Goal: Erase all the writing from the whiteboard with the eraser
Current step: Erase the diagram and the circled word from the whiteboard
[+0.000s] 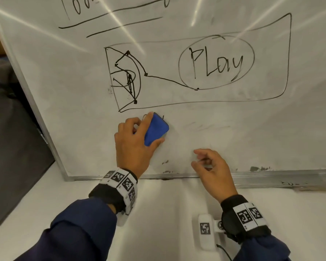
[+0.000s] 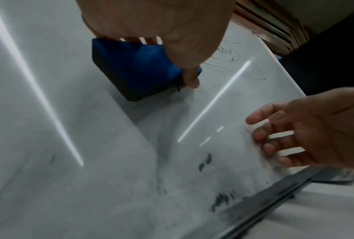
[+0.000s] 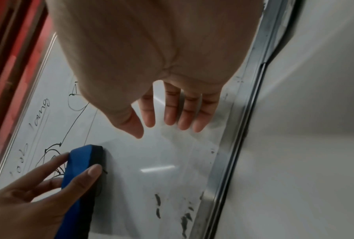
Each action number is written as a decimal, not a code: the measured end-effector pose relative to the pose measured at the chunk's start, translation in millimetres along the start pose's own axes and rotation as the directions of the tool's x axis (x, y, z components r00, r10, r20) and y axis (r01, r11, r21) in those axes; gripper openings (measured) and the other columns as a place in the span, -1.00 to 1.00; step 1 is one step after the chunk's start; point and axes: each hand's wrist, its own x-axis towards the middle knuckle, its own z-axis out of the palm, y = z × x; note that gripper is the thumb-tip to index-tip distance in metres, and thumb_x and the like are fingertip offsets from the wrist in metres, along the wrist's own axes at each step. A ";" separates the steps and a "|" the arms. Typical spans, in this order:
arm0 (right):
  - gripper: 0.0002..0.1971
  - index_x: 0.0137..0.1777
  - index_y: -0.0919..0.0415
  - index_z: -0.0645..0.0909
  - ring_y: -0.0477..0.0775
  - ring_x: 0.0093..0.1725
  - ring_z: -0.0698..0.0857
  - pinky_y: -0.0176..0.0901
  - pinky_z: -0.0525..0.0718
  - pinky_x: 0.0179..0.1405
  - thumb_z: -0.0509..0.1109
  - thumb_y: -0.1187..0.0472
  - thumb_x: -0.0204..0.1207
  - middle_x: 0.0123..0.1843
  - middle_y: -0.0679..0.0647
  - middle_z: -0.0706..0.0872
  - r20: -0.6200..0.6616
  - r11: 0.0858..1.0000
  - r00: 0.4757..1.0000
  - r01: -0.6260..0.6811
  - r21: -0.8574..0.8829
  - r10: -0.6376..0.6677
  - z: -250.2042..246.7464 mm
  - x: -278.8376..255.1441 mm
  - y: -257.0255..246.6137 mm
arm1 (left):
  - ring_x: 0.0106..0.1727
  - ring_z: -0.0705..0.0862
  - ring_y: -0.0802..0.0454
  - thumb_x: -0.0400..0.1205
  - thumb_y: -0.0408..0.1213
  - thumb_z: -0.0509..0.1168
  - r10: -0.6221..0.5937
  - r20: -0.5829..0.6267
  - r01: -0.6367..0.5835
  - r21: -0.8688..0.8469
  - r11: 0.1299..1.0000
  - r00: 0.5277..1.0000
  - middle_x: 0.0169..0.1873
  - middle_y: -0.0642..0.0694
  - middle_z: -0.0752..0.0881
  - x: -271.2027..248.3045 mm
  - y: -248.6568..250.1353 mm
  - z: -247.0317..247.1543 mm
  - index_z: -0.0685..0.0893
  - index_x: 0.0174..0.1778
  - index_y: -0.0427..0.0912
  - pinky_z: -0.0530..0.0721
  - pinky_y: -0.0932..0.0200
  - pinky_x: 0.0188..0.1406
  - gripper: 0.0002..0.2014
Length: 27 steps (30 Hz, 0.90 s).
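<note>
A whiteboard point(image 1: 233, 132) leans upright on a white table, with black marker writing: a circled "Play" point(image 1: 216, 63), a scribbled diagram point(image 1: 126, 78) inside a big outline, and underlined words at the top. My left hand point(image 1: 134, 142) grips a blue eraser point(image 1: 155, 129) between thumb and fingers and presses it flat to the board just below the outline's lower left corner. The eraser's point(image 2: 135, 67) dark felt side faces the board. My right hand point(image 1: 209, 164) hovers low on the board to the right, fingers loosely spread point(image 3: 172, 113), holding nothing.
Dark marker smudges point(image 1: 166, 162) dot the board's bottom edge above the metal tray rail point(image 1: 271, 178). The white table point(image 1: 167, 213) lies in front. A dark chair or floor area point(image 1: 13, 138) is left of the board's frame.
</note>
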 end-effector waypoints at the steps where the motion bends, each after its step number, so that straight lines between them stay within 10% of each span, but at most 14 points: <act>1: -0.71 0.15 -0.07 0.71 -0.15 -0.03 0.69 -0.44 0.63 -0.05 0.53 0.33 0.54 0.07 0.03 0.69 0.006 1.000 1.000 -0.005 0.007 0.005 -1.0 -0.3 0.8 | 0.08 0.50 -0.13 0.50 0.11 0.49 0.054 0.005 -0.054 0.047 0.997 0.999 0.16 -0.13 0.57 5.3 0.2 0.2 0.48 0.58 0.04 0.60 -0.16 0.01 -0.28; 27: -0.63 0.30 -0.17 0.66 -0.11 0.00 0.71 -0.28 0.67 0.04 0.53 0.22 0.56 0.05 0.01 0.71 0.029 0.999 0.999 -0.041 0.020 0.041 -8.6 0.6 8.1 | 0.10 0.46 -0.10 0.44 -0.04 0.61 0.133 0.095 -0.142 0.091 0.986 0.987 0.18 -0.15 0.53 -8.8 -33.8 -3.8 0.63 0.46 0.16 0.58 -0.16 0.07 -0.37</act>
